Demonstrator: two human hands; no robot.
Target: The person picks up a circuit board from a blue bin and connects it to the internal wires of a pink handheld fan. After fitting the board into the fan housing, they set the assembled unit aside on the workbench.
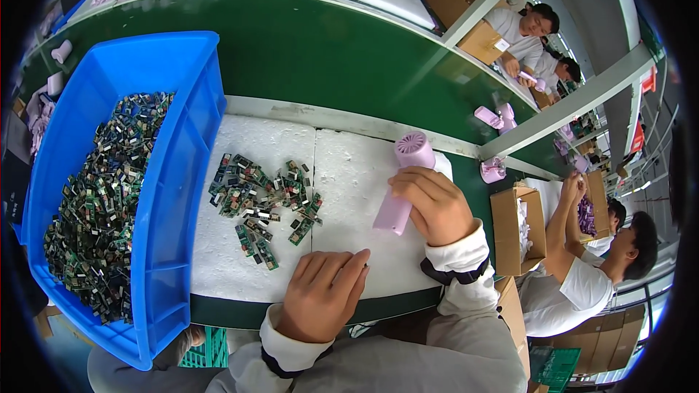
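Note:
My right hand [439, 207] grips a pink handheld fan [394, 211] by its body, over the right part of the white foam sheet [349, 182]. The fan's round, slotted head points away from me and its lower end tilts toward me. At the foam's front edge is my left hand [320, 297], fingers together and bent, the thumb close to the index finger. A tiny dark bit shows at those fingertips, too small to name. Beyond the left hand, small green circuit boards [247, 185] lie in a loose pile on the foam.
A large blue bin [164, 247] full of circuit boards stands at the left. Across the green conveyor [328, 51] lie more boards and pink parts. Pink fan parts [493, 169] rest at the right, near a cardboard box [535, 247] and a metal post. Co-workers sit farther right.

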